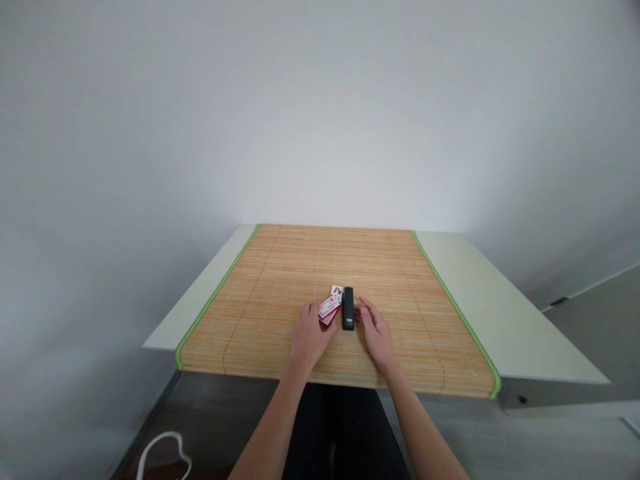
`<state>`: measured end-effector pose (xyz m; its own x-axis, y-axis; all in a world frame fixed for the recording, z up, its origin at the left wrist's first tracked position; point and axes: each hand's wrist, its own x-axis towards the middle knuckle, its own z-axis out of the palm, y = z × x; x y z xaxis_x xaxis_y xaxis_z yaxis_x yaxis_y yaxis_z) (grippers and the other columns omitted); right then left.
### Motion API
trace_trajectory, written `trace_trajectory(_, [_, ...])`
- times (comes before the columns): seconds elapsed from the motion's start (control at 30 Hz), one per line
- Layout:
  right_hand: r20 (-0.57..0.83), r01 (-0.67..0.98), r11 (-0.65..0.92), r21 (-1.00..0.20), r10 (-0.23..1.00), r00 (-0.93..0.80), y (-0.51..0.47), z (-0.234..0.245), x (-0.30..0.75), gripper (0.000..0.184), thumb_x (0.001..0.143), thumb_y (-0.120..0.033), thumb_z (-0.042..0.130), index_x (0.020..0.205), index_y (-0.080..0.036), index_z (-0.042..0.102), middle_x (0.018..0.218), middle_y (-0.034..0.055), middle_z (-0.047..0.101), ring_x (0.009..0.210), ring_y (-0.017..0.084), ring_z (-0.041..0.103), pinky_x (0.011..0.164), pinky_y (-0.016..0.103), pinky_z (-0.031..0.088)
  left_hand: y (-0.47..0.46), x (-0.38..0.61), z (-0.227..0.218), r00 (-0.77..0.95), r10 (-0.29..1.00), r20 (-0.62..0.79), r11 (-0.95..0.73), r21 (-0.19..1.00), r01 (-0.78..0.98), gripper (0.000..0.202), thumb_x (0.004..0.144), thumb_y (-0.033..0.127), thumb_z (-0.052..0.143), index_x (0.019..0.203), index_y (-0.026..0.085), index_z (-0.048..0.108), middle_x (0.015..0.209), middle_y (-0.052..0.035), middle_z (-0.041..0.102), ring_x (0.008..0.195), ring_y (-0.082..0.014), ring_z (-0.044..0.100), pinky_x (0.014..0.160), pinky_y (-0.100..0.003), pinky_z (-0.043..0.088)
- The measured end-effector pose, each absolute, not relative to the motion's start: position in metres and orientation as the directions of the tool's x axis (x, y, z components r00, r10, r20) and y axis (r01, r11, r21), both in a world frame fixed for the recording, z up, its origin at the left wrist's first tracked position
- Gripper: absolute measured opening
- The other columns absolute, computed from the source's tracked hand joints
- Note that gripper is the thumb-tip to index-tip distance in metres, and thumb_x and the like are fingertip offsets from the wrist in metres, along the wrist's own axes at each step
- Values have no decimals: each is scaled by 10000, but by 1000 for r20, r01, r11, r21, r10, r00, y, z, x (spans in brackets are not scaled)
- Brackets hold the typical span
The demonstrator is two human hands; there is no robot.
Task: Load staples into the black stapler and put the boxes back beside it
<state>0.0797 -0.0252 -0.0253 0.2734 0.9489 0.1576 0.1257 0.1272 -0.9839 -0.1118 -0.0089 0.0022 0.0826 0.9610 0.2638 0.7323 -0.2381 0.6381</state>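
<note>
Resting open on the woven bamboo mat (280, 280) over the pale table (500, 313), left hand (310, 337) touching the small red-and-white cardboard box (329, 311), right hand (376, 333) sitting beside the slim black stapler (348, 308) mid-mat, steadying both seeming wise.

Left hand (310, 337) touching red-white packet (329, 310); right hand (376, 333) beside black stapler (348, 308).

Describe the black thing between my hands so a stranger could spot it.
A bamboo mat with green edges covers the table. Near its front middle, between the left hand and right hand, lies the black stapler. It is slim and dark; the packet beside it is red and white.
</note>
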Motion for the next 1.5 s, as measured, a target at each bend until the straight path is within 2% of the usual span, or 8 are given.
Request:
trace_trajectory(0.3, [150,68,136,-988,950,275,-23,-31,81,515,992,-579,515,1400,-276,598,1200,87,739,1091,280,703,1040,509,534,10,-144,-9,-38,946,322,-191,649,736,282,932,413,618,1151,237,641,1110,-72,653,1038,-240,631,922,-363,493])
trace_trajectory(0.5, [182,124,154,-980,948,262,-22,-33,83,515,1004,-581,484,1407,-277,587,1188,87,741,1077,269,709,1011,493,551,64,-159,-9,-55,946,320,-141,557,819,275,904,386,642,1113,212,678,1093,-90,659,1053,-251,605,951,-374,458])
trace_trajectory(0.73, [180,146,147,-978,952,247,-21,-36,85,512,1006,-570,486,1427,-288,566,1180,82,741,1078,268,709,997,486,558,60,-170,-10,-89,912,401,-151,528,836,338,939,388,593,1235,240,659,1212,-95,631,1148,-267,577,1024,-405,444])
trace_trajectory(1.0, [181,138,149,-979,947,264,-20,-39,85,530,987,-577,512,1426,-285,566,1187,88,740,1085,275,706,1021,502,542,-14,-187,-18,-219,903,369,35,446,894,415,950,411,576,1324,231,592,1334,-136,569,1232,-340,519,1043,-514,427])
trace_trajectory(1.1, [196,153,159,-975,943,268,-21,-38,84,528,985,-576,509,1421,-286,572,1176,87,743,1095,281,699,1030,503,536,-25,-168,-6,-131,905,405,-73,451,890,457,984,381,533,1410,218,523,1398,-144,533,1287,-332,489,1093,-515,398])
trace_trajectory(1.23, [201,151,165,-975,941,273,-22,-35,83,534,982,-575,512,1418,-273,573,1173,90,742,1079,279,700,1016,501,541,-27,-138,3,152,907,393,-328,432,840,455,988,349,544,1435,274,503,1395,-94,556,1305,-294,483,1137,-469,373])
trace_trajectory(1.37, [190,118,165,-979,951,243,-24,-29,80,526,977,-550,538,1418,-263,564,1205,91,726,1072,261,701,1021,479,539,-24,-129,0,269,916,297,-380,436,816,403,956,276,571,1359,291,572,1270,-71,620,1203,-273,532,1068,-444,419])
trace_trajectory(1.5, [203,138,176,-975,955,216,-25,-23,74,601,913,-514,659,1443,-262,527,1308,109,670,1170,271,658,997,456,558,-34,-133,-1,363,896,255,-443,468,764,447,889,198,610,1320,316,609,1291,-45,623,1210,-263,529,1060,-426,427])
